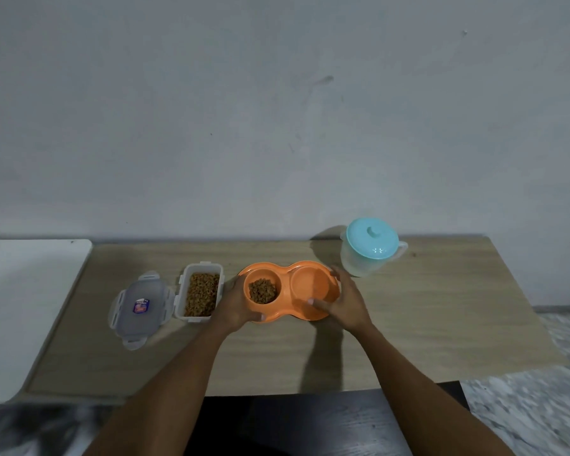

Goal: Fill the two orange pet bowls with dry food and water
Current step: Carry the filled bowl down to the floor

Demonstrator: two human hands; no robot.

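i've got the left hand [236, 304] and right hand [346, 301] on the bowls [310, 287], fingers [334, 274] curled round each end on the worktop [408, 324]. kibble [263, 291] is in the left bowl and the right is dry; i reckon they're steadying it near the jug [371, 250].

One wide-angle camera on your head looks forward and down, fairly close in. Your fingers [337, 276] sit mid-frame on outstretched arms [178, 373], counter [408, 324] beneath them, bare wall [277, 110] beyond them.

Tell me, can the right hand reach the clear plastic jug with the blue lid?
Probably yes: the right hand, holding the orange plastic double bowl, is near the clear plastic jug, with only wooden table between.
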